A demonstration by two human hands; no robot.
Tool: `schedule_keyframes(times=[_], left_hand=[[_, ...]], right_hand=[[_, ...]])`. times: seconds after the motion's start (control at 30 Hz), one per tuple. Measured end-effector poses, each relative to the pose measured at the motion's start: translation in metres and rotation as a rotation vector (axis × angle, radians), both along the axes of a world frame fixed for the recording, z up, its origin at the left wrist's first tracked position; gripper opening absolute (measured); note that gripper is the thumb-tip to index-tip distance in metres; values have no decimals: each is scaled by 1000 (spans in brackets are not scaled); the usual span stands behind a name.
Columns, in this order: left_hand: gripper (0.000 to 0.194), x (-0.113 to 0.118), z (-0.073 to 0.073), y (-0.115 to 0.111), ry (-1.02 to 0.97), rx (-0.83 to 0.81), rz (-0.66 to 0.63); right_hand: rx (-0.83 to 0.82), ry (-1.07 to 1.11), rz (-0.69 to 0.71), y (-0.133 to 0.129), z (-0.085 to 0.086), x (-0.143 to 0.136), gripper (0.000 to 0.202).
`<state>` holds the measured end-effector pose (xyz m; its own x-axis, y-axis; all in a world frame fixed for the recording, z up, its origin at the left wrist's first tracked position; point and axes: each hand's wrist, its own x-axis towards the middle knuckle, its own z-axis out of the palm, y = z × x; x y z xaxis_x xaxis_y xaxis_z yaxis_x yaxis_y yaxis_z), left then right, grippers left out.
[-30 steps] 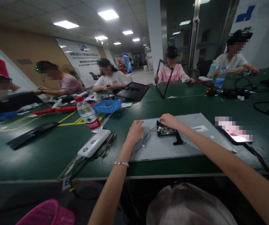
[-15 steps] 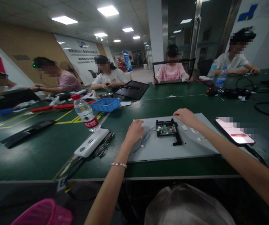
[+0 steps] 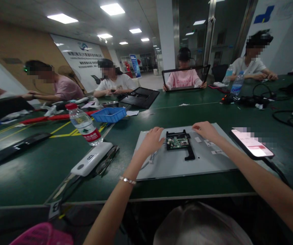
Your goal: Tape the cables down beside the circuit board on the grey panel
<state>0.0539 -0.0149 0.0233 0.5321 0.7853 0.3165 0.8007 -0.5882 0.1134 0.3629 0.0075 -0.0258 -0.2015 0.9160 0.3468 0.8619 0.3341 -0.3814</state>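
Note:
A thin grey panel [image 3: 167, 170], resembling the back of a display, lies flat before me. On its middle sits a green circuit board [image 3: 178, 142] in a black plastic bracket [image 3: 190, 153]. My left hand [image 3: 153, 141] hovers by the board's left side, fingers stretched and thumb apart. Below it run thin grey cables [image 3: 152, 158], partly covered by the hand. Just right of the bracket's top, near the panel's far edge, my right hand [image 3: 205, 131] has its fingers bent together; whatever is between the fingertips is hidden.
Left of the panel are a white power bank [image 3: 92, 160], glasses [image 3: 107, 161], a water bottle [image 3: 85, 126] and a blue tray [image 3: 110, 115]. A lit phone [image 3: 251, 143] lies right. Across the green table [image 3: 146, 119], a person holds a black frame [image 3: 186, 89].
My left hand has moved right over the panel, closer to the board. My right hand has shifted slightly right, away from the bracket. The view has turned a little.

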Motion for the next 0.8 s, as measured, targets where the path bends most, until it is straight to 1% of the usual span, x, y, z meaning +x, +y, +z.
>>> schedule_keyframes(times=[0.07,0.13,0.23,0.3,0.37,0.47,0.57,0.63,0.8], left_hand=[[46,19,3,3,1,-31,-26],[47,36,3,7,-3,-51,-26],[38,51,-6,16,-32,-35,28],[33,51,-16,21,-69,-17,56],[31,47,-26,26,-103,-11,66],[28,38,-36,30,-124,-32,86],[25,34,-40,33,-100,-55,107],[25,34,-40,33,-80,-58,116],[26,36,-40,33,-56,-69,164]], right_hand=[[5,20,8,-1,0,0,19],[27,37,13,-1,0,-1,18],[90,55,23,-3,0,-4,18],[120,67,38,-3,0,-6,18],[125,78,52,-3,-1,-7,18],[122,96,50,-3,-2,-11,19],[139,112,75,-1,0,-16,19],[151,112,103,1,4,-23,19],[151,60,166,12,21,-53,19]])
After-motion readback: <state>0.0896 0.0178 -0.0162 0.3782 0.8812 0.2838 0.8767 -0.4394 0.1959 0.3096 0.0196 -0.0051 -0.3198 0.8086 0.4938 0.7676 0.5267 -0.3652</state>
